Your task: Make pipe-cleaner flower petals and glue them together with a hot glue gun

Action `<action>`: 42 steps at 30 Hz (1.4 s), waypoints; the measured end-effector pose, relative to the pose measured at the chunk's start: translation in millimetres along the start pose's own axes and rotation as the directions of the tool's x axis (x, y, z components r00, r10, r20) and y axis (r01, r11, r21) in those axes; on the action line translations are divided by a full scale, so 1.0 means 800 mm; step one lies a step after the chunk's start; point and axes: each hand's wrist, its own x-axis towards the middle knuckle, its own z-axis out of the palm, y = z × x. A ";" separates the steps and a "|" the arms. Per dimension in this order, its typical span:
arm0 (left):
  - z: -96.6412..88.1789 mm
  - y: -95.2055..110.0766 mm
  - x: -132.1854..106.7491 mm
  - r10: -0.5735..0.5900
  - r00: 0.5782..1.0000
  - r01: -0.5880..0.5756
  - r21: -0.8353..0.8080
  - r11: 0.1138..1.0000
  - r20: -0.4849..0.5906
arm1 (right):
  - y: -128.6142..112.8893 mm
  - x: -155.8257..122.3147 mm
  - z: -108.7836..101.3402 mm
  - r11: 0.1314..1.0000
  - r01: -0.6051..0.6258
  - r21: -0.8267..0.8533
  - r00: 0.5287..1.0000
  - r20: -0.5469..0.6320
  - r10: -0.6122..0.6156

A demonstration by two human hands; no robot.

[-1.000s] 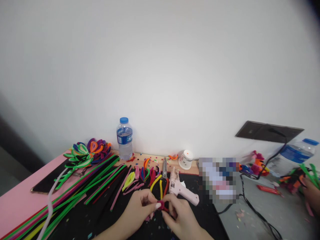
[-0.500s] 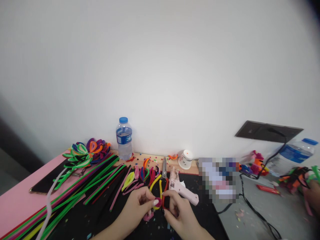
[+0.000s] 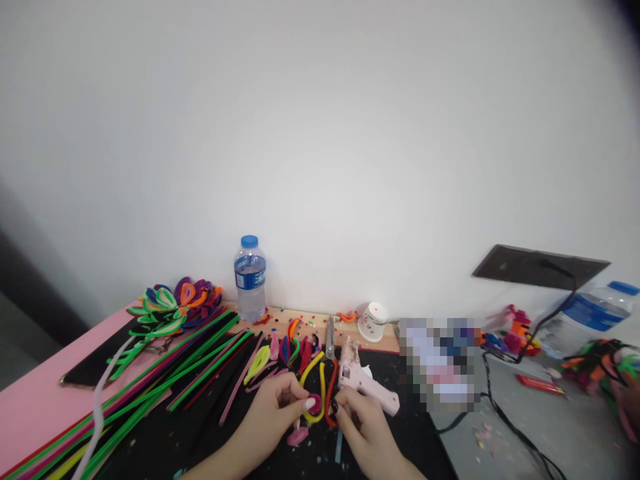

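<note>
My left hand (image 3: 283,410) is closed, with thumb and fingers pinching a small magenta coil of fuzzy pipe cleaner (image 3: 315,404). My right hand (image 3: 363,427) pinches a small dark piece (image 3: 335,405), too small to identify. Between and behind the hands lie scissors (image 3: 330,341), blades pointing away, with one yellow and one red handle loop. A pink glue gun (image 3: 369,387) rests just beyond my right hand. Below the left fingertips is a pink fuzzy piece (image 3: 298,437) on the black mat (image 3: 250,460).
Long pipe cleaners (image 3: 165,380) and a pipe-cleaner flower (image 3: 165,310) lie to the left. A water bottle (image 3: 250,287) and a white paper cup (image 3: 373,322) stand by the wall. Black cable (image 3: 515,417) crosses the grey tabletop at right, near another person's hand (image 3: 627,393).
My right hand has moved slightly right, away from the magenta coil, and the dark piece now shows at its fingertips. My left hand keeps its pinch. The view has shifted slightly.
</note>
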 end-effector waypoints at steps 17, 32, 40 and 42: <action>0.001 -0.006 0.002 -0.010 1.000 0.011 -0.012 1.000 0.011 | 0.000 0.001 0.002 1.000 -0.004 -0.009 1.000 0.024 0.004; 0.001 -0.001 0.000 -0.014 0.999 0.015 -0.033 0.999 0.029 | 0.001 0.002 0.000 1.000 0.011 -0.029 1.000 0.022 -0.010; 0.002 -0.002 0.000 -0.016 1.000 0.017 -0.035 0.999 0.023 | 0.003 0.001 0.003 1.000 -0.006 -0.009 0.999 0.045 0.007; 0.001 -0.002 -0.001 -0.011 1.000 0.011 -0.029 1.000 0.022 | 0.003 0.002 0.002 1.000 -0.003 0.004 0.999 0.041 0.002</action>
